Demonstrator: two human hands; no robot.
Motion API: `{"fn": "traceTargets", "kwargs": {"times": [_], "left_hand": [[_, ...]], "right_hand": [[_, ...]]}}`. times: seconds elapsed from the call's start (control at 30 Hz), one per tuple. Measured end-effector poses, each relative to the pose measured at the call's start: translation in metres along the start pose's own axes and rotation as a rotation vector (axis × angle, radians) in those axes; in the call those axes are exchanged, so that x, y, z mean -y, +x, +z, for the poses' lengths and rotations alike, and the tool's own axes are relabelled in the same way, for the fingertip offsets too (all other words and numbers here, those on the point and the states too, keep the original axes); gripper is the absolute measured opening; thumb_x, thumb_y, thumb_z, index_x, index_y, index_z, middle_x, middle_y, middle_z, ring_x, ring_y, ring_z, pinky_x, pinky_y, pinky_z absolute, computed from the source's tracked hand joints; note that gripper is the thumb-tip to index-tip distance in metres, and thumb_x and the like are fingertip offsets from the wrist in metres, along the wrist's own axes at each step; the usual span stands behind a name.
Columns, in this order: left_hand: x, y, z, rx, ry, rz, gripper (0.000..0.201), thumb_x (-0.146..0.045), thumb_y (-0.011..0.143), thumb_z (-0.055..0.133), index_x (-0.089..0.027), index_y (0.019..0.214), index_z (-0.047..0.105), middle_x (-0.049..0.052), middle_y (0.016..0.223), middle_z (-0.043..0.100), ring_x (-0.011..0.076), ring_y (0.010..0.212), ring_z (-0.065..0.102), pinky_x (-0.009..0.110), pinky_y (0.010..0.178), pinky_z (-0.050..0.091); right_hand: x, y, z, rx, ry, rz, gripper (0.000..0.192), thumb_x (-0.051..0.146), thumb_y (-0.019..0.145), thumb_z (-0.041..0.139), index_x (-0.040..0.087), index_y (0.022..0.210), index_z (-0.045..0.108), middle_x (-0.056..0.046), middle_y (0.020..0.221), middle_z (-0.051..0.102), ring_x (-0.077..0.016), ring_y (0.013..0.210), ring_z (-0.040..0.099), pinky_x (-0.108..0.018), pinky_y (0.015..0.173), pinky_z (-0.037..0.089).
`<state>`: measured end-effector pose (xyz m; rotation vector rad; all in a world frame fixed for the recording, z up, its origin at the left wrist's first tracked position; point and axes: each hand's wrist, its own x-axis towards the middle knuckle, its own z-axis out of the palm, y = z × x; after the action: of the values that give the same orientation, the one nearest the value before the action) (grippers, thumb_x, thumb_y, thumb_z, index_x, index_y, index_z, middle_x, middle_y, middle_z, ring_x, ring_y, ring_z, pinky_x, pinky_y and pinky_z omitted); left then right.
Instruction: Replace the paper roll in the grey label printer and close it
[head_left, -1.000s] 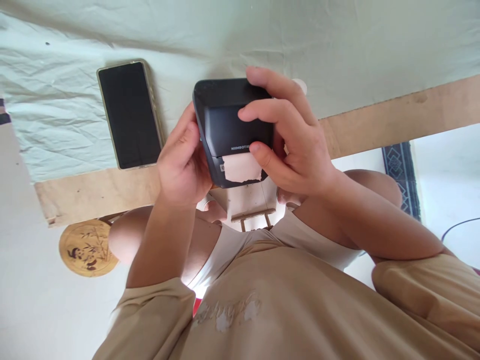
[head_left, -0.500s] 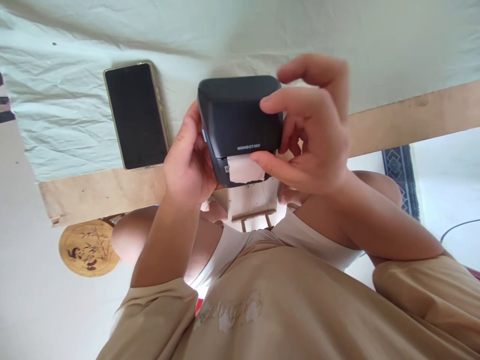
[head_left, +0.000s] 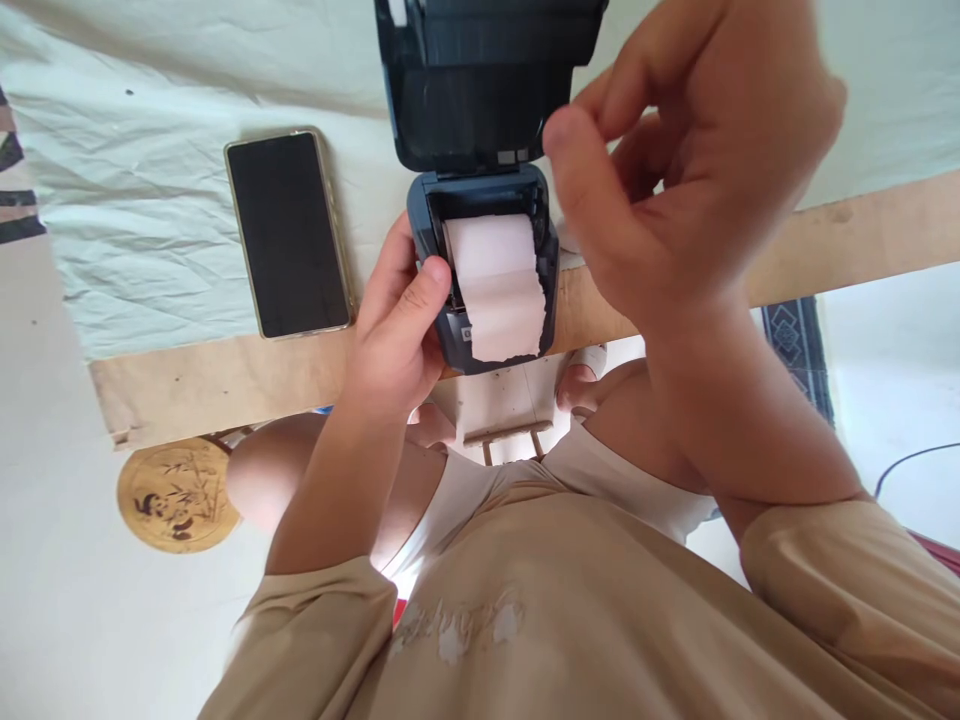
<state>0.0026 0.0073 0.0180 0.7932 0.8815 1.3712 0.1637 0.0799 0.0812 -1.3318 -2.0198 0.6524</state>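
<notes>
Label printer (head_left: 484,270), dark, small, is held upright over the near table edge (head_left: 225,380), in front of the chest. Its lid (head_left: 480,80) is flipped open and stands up toward the top of the view. Paper roll (head_left: 499,285) is exposed in the bay, with a loose torn-edged strip hanging down over the front face. Body is gripped from the left side by the left hand (head_left: 394,335), thumb pressed on the bay rim just beside the roll, fingers wrapped behind. Right hand (head_left: 675,180) is raised beside the lid, apart from the printer, fingers loosely curled, nothing held as far as can be seen. Judged stage: opening done, roll reachable; roll not lifted out, lid not shut. Smartphone (head_left: 289,235), screen dark, is laid flat on the pale green cloth (head_left: 150,200), left of the printer, well clear of both hands. Round bamboo-pattern disc (head_left: 176,495) is seen below the table edge. Nothing is blocking the bay; only the hanging strip covers the front slot.
</notes>
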Motion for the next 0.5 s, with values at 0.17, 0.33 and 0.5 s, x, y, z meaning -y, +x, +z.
{"fn": "traceTargets", "kwargs": {"times": [0.17, 0.33, 0.5], "left_hand": [[0.002, 0.001, -0.001, 0.036, -0.048, 0.038, 0.044, -0.038, 0.089, 0.063, -0.022, 0.129, 0.056, 0.008, 0.127, 0.063, 0.0267, 0.140, 0.049, 0.043, 0.114, 0.050], [0.003, 0.001, -0.003, 0.046, -0.029, 0.024, 0.042, -0.038, 0.088, 0.063, -0.023, 0.126, 0.057, 0.007, 0.124, 0.065, 0.0274, 0.140, 0.049, 0.044, 0.111, 0.053], [0.000, -0.001, 0.000, 0.032, 0.017, 0.028, 0.039, -0.044, 0.089, 0.060, -0.024, 0.122, 0.059, 0.007, 0.126, 0.065, 0.0282, 0.140, 0.049, 0.044, 0.108, 0.054]], "right_hand": [[0.006, -0.004, -0.003, 0.282, -0.518, -0.261, 0.028, 0.034, 0.086, 0.043, 0.034, 0.107, 0.061, 0.007, 0.095, 0.064, -0.0060, 0.073, 0.049, -0.021, 0.067, 0.026], [0.016, 0.001, -0.004, 0.514, -0.720, -0.168, 0.034, 0.037, 0.086, 0.048, 0.041, 0.119, 0.055, 0.005, 0.097, 0.064, -0.0088, 0.074, 0.051, -0.023, 0.065, 0.031], [0.012, -0.004, -0.018, 0.414, -0.480, -0.246, 0.034, 0.032, 0.077, 0.057, 0.033, 0.111, 0.061, 0.003, 0.070, 0.057, -0.0019, 0.057, 0.036, -0.020, 0.061, 0.035]]}}
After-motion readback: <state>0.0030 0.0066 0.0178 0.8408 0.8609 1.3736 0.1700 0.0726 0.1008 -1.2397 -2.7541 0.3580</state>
